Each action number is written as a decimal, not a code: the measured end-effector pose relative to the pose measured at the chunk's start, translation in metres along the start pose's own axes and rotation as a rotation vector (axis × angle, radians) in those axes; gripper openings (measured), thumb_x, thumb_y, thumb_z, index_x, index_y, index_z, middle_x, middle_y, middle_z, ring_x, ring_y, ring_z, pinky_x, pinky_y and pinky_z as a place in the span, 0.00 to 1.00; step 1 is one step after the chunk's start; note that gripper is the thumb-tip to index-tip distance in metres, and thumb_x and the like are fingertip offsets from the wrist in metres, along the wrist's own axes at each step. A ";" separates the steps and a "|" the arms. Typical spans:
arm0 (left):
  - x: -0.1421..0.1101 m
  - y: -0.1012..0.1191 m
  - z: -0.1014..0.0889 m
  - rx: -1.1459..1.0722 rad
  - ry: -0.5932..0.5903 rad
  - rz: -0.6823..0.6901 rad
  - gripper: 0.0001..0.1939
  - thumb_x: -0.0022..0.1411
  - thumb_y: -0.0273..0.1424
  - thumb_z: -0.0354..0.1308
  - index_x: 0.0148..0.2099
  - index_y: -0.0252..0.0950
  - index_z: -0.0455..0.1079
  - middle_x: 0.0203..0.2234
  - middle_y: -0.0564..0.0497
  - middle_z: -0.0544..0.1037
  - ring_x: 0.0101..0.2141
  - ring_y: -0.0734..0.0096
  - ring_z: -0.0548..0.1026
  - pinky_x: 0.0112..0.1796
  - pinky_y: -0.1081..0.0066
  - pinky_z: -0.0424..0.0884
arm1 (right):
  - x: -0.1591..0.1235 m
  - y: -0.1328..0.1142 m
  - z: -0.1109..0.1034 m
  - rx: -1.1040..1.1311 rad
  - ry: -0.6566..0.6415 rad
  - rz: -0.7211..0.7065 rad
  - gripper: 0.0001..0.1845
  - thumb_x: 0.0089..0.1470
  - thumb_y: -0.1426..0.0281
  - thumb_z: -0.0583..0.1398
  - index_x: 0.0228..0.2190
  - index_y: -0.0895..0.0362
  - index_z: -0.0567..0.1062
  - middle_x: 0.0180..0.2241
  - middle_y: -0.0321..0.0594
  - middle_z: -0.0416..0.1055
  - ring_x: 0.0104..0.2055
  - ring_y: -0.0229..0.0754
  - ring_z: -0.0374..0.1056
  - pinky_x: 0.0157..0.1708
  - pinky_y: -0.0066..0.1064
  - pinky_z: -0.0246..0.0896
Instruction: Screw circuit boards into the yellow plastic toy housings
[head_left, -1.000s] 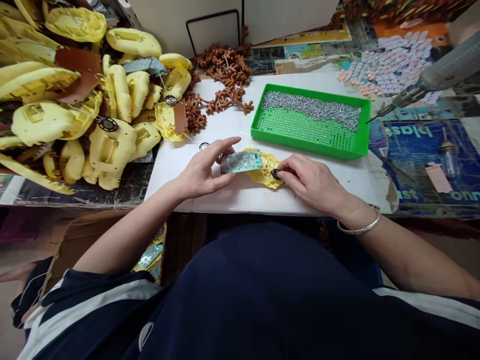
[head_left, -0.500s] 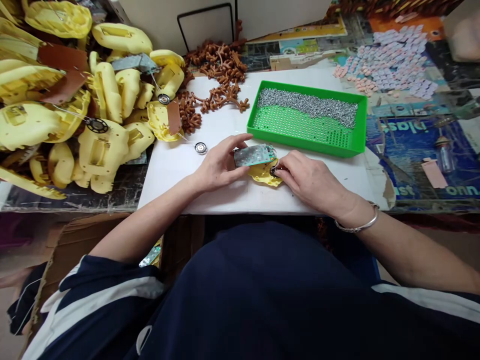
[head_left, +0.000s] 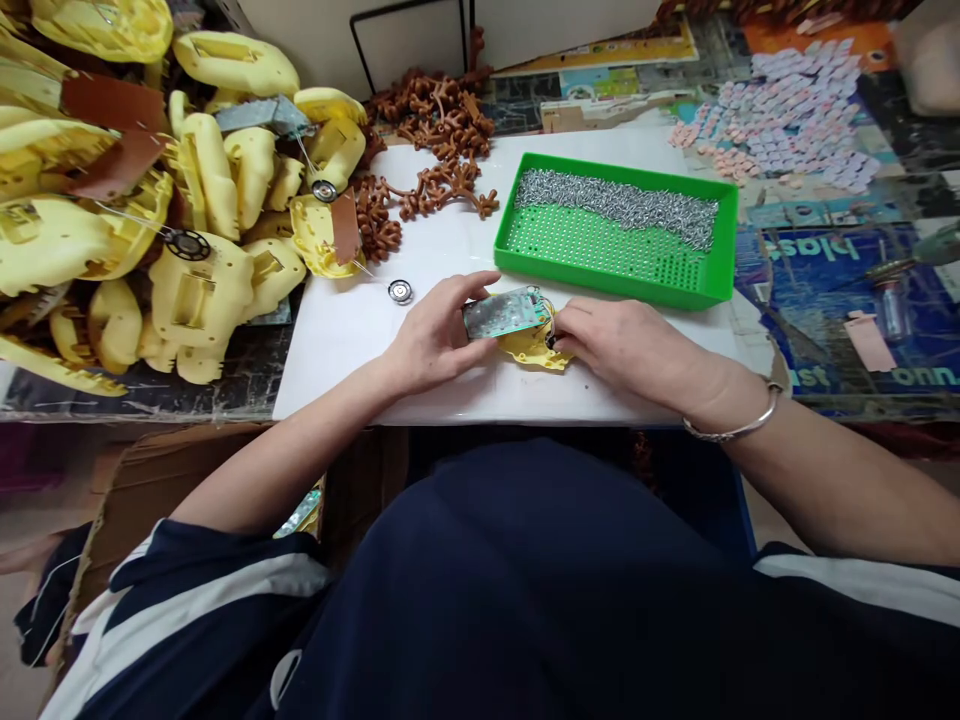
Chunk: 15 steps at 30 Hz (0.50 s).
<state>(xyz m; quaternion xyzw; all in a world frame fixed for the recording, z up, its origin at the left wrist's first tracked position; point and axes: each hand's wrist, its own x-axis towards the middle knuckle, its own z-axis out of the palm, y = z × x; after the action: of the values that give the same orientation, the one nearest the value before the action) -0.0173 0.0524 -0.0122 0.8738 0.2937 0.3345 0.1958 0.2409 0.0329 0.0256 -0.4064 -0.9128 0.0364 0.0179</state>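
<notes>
Head | left fingers [head_left: 470, 354] gripping one board [head_left: 500, 315] | right fingers [head_left: 577, 320] pinching one black part [head_left: 551, 342] | one yellow shell [head_left: 532, 353] beneath

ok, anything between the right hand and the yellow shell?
Just the small dark part that the right hand pinches, with thin wires beside it; nothing else visible separates that hand from the yellow shell.

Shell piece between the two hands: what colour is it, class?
Yellow. The shell piece shows in the head view.
</notes>
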 end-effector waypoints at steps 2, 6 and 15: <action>0.000 0.003 0.000 0.043 0.040 0.029 0.29 0.66 0.34 0.58 0.66 0.34 0.59 0.48 0.42 0.76 0.47 0.62 0.76 0.47 0.64 0.74 | 0.000 0.004 0.001 0.052 0.000 0.003 0.07 0.62 0.75 0.57 0.34 0.58 0.76 0.31 0.45 0.75 0.33 0.45 0.71 0.31 0.33 0.60; 0.002 0.011 -0.005 0.148 0.047 0.057 0.30 0.65 0.29 0.56 0.68 0.34 0.56 0.48 0.42 0.76 0.46 0.62 0.75 0.46 0.64 0.74 | -0.008 0.006 0.002 0.103 0.045 0.012 0.09 0.62 0.74 0.57 0.37 0.59 0.78 0.33 0.46 0.77 0.36 0.47 0.73 0.35 0.35 0.64; 0.018 0.035 -0.017 0.427 -0.032 0.157 0.34 0.67 0.26 0.50 0.72 0.39 0.46 0.51 0.43 0.74 0.50 0.58 0.74 0.49 0.59 0.70 | 0.011 -0.005 -0.030 0.313 0.325 0.021 0.16 0.64 0.63 0.59 0.49 0.56 0.76 0.43 0.47 0.77 0.40 0.47 0.73 0.39 0.37 0.64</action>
<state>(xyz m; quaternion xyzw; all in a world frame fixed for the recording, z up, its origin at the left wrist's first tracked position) -0.0050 0.0401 0.0276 0.9208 0.2857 0.2651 -0.0158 0.2319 0.0395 0.0564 -0.4086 -0.8769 0.1118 0.2270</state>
